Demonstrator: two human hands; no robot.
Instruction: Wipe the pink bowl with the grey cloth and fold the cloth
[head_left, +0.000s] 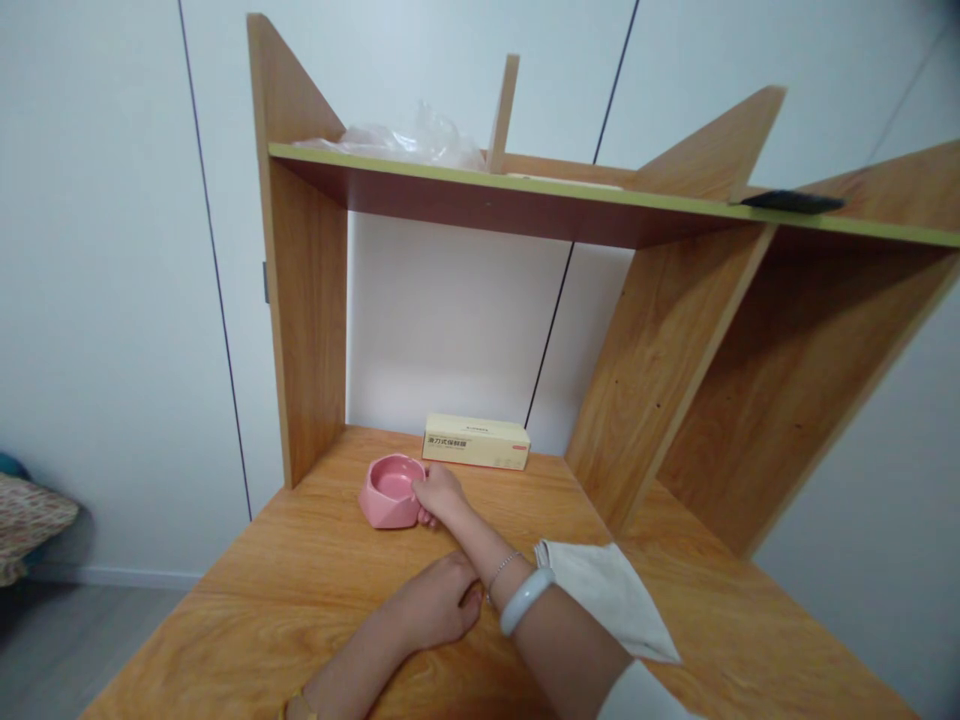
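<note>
A pink faceted bowl [382, 510] stands upright on the wooden desk, left of centre. My right hand [439, 495] grips its right side, the thumb over the rim and the fingers curled low against the outer wall. Nearer to me, my left hand [442, 602] rests on the desk with its fingers curled in, beside my right forearm, and nothing shows in it. Behind the bowl lies a long cream cling film box [476, 442]. A folded pale cloth [611, 595] lies to the right of my right forearm, which partly covers it.
Wooden side panels [311, 320] and a divider [667, 350] stand on the desk [247, 610] and hold up a shelf [480, 185]. A clear plastic bag [412, 140] and a dark flat object [795, 202] lie on that shelf. Patterned fabric [34, 515] shows at far left.
</note>
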